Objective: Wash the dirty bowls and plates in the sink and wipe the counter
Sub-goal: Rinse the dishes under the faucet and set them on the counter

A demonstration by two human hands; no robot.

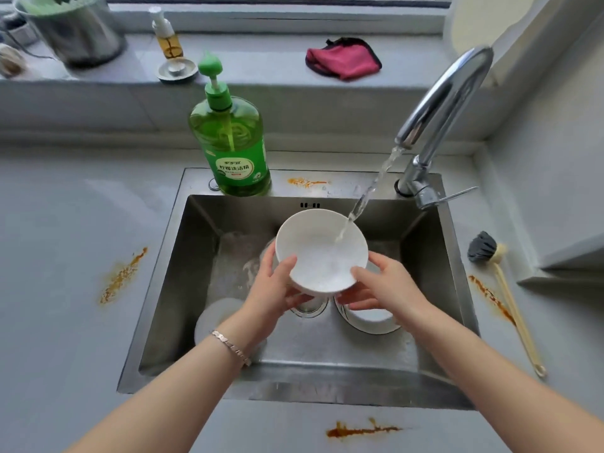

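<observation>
Both hands hold a white bowl (322, 251) under running tap water: left hand (277, 286) thumb over its near rim, right hand (380, 286) fingers curled beneath.

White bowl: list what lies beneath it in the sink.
The drain and a second white dish show beneath the white bowl, each partly covered; anything else directly below is hidden.

Daylight falls on a grey window ledge (261, 58).
</observation>
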